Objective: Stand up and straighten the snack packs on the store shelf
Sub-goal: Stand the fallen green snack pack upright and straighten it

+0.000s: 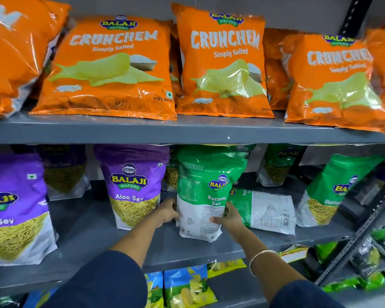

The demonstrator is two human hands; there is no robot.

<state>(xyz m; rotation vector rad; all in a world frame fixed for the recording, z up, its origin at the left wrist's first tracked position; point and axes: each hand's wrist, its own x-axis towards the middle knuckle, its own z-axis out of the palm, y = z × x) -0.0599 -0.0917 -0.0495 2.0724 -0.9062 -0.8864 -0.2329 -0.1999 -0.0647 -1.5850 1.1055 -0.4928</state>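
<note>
While gripped on both sides, stands upright on the middle grey shelf (pixel 93 232): a green Ratlami Sev pack (pixel 206 192), back panel turned partly forward. Left hand (pixel 167 212) pressed to its left edge, right hand (pixel 228 217) clasping its lower right edge, thumb across the white panel. Just right, lying flat: another green pack (pixel 265 210). Left, upright: a purple Aloo Sev pack (pixel 132 185).

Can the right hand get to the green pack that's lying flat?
Probably yes. The flat Ratlami Sev pack lies just beside the right hand with nothing between, but that hand is holding the upright pack.
</note>
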